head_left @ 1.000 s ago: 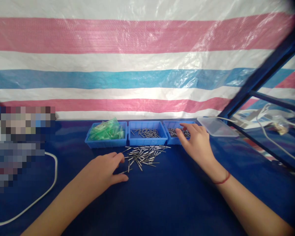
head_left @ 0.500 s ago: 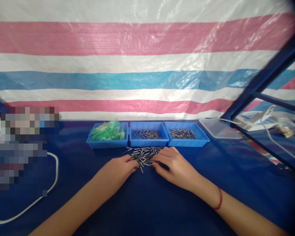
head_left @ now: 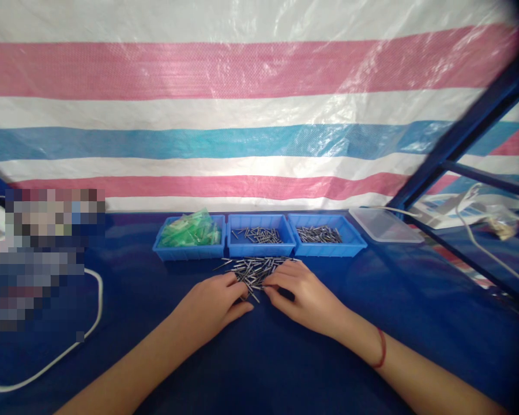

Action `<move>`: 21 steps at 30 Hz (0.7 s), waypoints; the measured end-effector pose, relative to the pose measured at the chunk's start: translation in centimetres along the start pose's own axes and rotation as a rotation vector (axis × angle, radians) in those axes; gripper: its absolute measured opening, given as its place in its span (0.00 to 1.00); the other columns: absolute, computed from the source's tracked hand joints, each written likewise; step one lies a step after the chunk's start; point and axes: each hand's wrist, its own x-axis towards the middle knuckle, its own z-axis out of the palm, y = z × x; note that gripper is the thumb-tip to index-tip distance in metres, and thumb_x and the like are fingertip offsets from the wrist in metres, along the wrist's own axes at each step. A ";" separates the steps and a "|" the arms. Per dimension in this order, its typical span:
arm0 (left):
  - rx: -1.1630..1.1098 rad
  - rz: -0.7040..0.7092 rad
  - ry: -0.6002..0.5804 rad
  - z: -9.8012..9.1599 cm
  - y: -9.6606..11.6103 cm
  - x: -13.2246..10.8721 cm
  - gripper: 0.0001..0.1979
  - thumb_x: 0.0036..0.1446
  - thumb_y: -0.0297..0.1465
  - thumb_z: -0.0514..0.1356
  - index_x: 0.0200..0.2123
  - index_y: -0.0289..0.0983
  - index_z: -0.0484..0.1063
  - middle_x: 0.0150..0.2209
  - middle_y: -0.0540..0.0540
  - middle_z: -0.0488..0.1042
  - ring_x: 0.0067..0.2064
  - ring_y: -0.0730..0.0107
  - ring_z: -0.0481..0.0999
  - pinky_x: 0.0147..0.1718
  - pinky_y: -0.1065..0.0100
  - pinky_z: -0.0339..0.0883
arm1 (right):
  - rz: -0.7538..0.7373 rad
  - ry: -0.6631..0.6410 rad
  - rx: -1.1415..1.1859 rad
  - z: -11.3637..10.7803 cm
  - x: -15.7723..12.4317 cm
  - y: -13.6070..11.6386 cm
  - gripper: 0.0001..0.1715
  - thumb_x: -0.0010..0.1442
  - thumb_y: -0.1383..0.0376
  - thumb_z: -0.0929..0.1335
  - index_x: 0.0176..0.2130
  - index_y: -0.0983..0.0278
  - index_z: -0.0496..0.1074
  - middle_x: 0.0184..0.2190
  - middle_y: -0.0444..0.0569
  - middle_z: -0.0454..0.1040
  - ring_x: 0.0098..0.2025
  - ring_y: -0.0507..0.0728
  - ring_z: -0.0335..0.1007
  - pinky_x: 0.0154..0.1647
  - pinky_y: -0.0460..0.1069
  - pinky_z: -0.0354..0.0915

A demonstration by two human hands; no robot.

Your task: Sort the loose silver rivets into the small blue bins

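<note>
A loose pile of thin metal pins [head_left: 253, 271] lies on the blue tabletop in front of the bins. My left hand [head_left: 216, 297] rests at the pile's left edge, its fingers bent against the pins and its thumb held apart below them. From the right, my right hand [head_left: 300, 294] reaches over the pile; its thumb and index fingertips come together at a pin on the near side. The other right fingers touch the pile's right end. Fingertips of both hands are partly hidden among the pins.
Behind the pile stand three blue bins: one with green plastic bags [head_left: 190, 230], a middle bin [head_left: 262, 249] and a right bin [head_left: 328, 250], both with metal pins. A clear lid [head_left: 387, 225] lies at right. A white cable [head_left: 99, 294] curves at left, beside a blurred-out area.
My left hand has shifted slightly right, and its thumb has spread away from the fingers. My right hand has moved a little left along the pile.
</note>
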 end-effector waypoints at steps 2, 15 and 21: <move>0.024 -0.003 -0.004 0.0 0.1 0.0 0.06 0.59 0.33 0.58 0.33 0.37 0.72 0.34 0.47 0.72 0.35 0.66 0.73 0.34 0.70 0.64 | 0.001 -0.001 0.001 0.0 0.0 0.0 0.07 0.61 0.67 0.65 0.35 0.62 0.74 0.30 0.47 0.75 0.35 0.55 0.68 0.39 0.52 0.58; -0.033 -0.206 0.202 -0.8 -0.5 -0.2 0.10 0.60 0.26 0.51 0.40 0.38 0.71 0.34 0.48 0.73 0.33 0.68 0.73 0.32 0.69 0.63 | -0.013 0.013 0.029 0.3 -0.1 0.0 0.07 0.60 0.67 0.65 0.35 0.62 0.74 0.31 0.48 0.76 0.34 0.56 0.69 0.39 0.52 0.61; -0.329 -0.189 0.435 -0.4 0.7 -0.1 0.07 0.61 0.29 0.52 0.38 0.39 0.70 0.35 0.49 0.74 0.34 0.71 0.73 0.35 0.71 0.65 | 0.082 0.137 0.160 0.4 -0.3 -0.4 0.09 0.60 0.63 0.66 0.41 0.62 0.72 0.34 0.50 0.75 0.37 0.57 0.70 0.41 0.53 0.64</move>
